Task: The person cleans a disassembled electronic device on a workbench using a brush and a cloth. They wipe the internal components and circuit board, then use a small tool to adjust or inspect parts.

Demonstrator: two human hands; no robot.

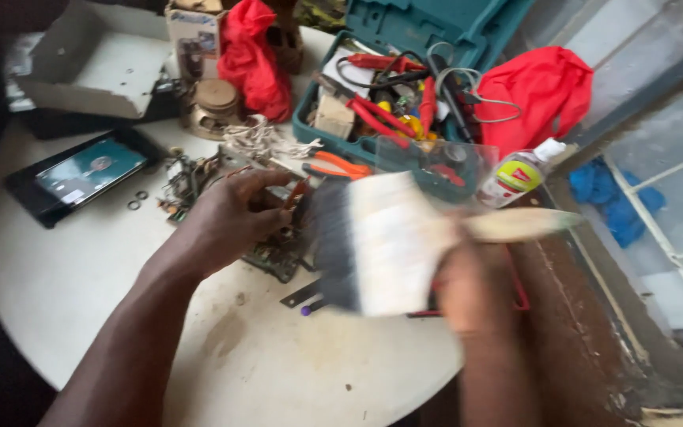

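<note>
My left hand (227, 217) presses the circuit board (274, 249) down on the table (81, 285). My right hand (472, 285) is clamped on the wide paintbrush (381, 241), bristles beside the board. I think hard strokes could bend small parts or throw the loose washers (137, 199) off.

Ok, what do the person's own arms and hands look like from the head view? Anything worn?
Both are bare. The left hand and its forearm show no glove, sleeve, watch or ring that I can make out; the fingers are uncovered. The right hand is blurred, but it and its forearm also look bare, with no glove or sleeve in view. No markings can be told on either.
</note>
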